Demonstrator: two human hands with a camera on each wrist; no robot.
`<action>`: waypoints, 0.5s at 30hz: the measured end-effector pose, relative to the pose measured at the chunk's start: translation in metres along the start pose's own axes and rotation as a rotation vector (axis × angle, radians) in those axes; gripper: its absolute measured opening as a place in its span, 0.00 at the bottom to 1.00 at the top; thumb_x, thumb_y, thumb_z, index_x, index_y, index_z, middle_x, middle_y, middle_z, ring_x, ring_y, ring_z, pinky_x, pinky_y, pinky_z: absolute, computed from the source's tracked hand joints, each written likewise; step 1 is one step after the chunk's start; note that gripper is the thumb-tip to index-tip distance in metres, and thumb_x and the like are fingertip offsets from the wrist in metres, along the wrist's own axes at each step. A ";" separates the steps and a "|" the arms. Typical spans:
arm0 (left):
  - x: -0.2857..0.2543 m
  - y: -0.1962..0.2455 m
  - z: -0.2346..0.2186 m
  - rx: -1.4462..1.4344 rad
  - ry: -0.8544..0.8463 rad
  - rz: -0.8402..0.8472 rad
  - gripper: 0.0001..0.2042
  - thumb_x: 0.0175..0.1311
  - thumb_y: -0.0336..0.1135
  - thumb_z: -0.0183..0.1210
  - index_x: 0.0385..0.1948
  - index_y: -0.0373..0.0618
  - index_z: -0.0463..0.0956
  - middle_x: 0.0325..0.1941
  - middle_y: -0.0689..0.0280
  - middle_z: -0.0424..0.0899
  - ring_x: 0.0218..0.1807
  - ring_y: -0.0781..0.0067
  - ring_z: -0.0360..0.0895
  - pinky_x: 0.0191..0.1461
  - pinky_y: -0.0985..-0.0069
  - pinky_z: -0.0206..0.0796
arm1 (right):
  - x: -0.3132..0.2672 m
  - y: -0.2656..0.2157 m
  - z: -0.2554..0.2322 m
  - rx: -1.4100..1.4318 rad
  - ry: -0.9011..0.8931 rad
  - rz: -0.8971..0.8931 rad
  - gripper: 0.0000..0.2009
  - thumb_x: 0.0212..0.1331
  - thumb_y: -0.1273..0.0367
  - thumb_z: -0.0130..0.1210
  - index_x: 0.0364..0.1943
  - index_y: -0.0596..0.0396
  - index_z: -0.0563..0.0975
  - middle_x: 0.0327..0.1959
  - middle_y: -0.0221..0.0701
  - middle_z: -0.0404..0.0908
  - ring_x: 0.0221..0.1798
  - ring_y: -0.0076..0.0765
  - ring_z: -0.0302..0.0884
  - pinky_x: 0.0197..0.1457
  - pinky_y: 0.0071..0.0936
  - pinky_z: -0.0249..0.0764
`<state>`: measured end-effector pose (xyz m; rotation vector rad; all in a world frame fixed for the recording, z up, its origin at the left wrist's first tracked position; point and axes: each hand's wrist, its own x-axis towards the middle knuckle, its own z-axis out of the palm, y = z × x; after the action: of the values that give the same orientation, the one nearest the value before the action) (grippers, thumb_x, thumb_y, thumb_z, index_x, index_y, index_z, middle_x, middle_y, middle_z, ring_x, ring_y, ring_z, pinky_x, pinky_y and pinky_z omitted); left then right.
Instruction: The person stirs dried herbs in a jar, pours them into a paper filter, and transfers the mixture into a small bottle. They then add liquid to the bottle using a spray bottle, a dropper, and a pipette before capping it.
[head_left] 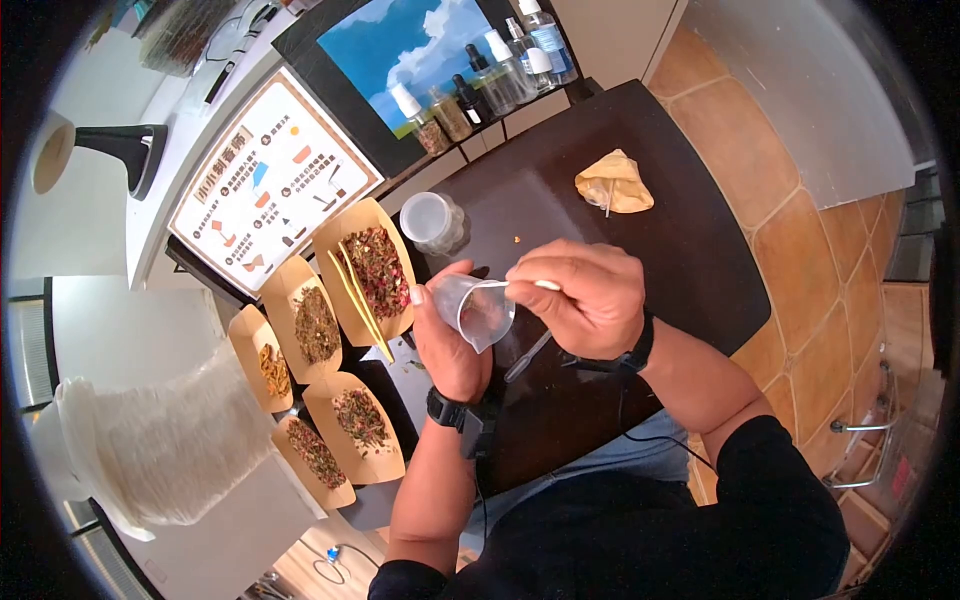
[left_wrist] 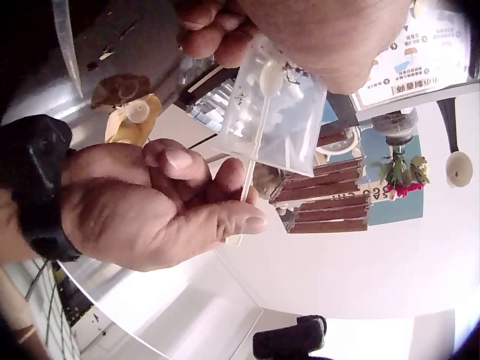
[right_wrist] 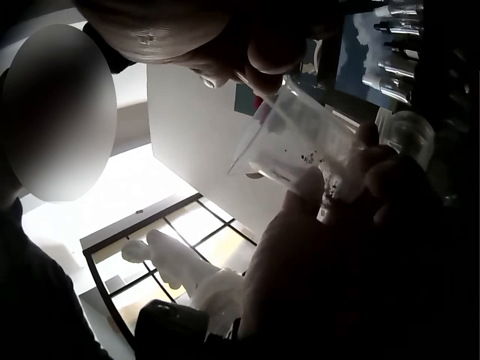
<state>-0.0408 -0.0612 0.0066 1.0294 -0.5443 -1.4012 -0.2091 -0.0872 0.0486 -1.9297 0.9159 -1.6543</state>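
My left hand [head_left: 450, 350] grips a clear plastic cup [head_left: 485, 318] with a pouring lip, tilted above the dark table. Small dark bits lie at the cup's bottom in the right wrist view. Thumb and fingers of my right hand [head_left: 590, 298] pinch the handle of a small white plastic spoon [left_wrist: 258, 142]. Its bowl is down inside the cup, near the bits. Below the hands, a plastic dropper [head_left: 527, 359] lies on the table [head_left: 640, 400]. Just beyond the left hand stands a lidded clear tub [head_left: 428, 222].
Several paper trays of dried plant pieces stand to the left; yellow tweezers [head_left: 362, 305] lie across the largest tray [head_left: 333, 228]. A tan wrapped bundle [head_left: 625, 178] sits at the far right. Bottles [head_left: 497, 85] line the back beside an instruction board [head_left: 270, 185].
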 end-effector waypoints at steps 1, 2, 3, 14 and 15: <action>0.000 0.000 -0.002 0.011 -0.010 0.000 0.31 0.81 0.59 0.41 0.52 0.34 0.78 0.39 0.63 0.84 0.41 0.72 0.78 0.49 0.72 0.69 | 0.001 0.000 -0.002 -0.039 -0.017 0.018 0.06 0.59 0.72 0.71 0.33 0.60 0.84 0.26 0.36 0.84 0.22 0.33 0.80 0.25 0.25 0.72; 0.001 0.000 -0.003 0.022 -0.020 0.000 0.31 0.81 0.59 0.41 0.52 0.34 0.77 0.39 0.62 0.84 0.41 0.72 0.78 0.49 0.72 0.69 | 0.002 -0.001 -0.004 -0.078 -0.034 0.035 0.07 0.58 0.72 0.71 0.33 0.60 0.84 0.26 0.35 0.84 0.22 0.32 0.80 0.25 0.25 0.72; 0.001 0.000 -0.003 0.022 -0.021 0.000 0.31 0.81 0.59 0.41 0.52 0.34 0.77 0.39 0.62 0.84 0.41 0.72 0.78 0.49 0.72 0.69 | 0.001 -0.002 -0.004 -0.078 -0.034 0.035 0.07 0.58 0.72 0.71 0.33 0.60 0.84 0.26 0.35 0.84 0.22 0.32 0.80 0.25 0.25 0.72; 0.003 -0.002 -0.005 0.003 -0.005 -0.003 0.31 0.80 0.60 0.42 0.52 0.34 0.77 0.37 0.62 0.84 0.41 0.71 0.79 0.50 0.72 0.70 | -0.002 -0.003 -0.002 0.023 -0.093 0.070 0.07 0.56 0.71 0.72 0.35 0.57 0.86 0.27 0.34 0.84 0.24 0.34 0.81 0.26 0.27 0.73; 0.002 -0.001 -0.003 0.005 -0.007 -0.004 0.31 0.80 0.60 0.42 0.52 0.34 0.77 0.37 0.62 0.84 0.41 0.71 0.79 0.50 0.72 0.70 | -0.004 -0.003 0.000 0.092 -0.101 0.095 0.06 0.56 0.71 0.72 0.36 0.55 0.86 0.27 0.33 0.83 0.24 0.37 0.81 0.25 0.30 0.73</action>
<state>-0.0386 -0.0627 0.0037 1.0302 -0.5512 -1.4085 -0.2088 -0.0823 0.0478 -1.8604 0.8631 -1.5038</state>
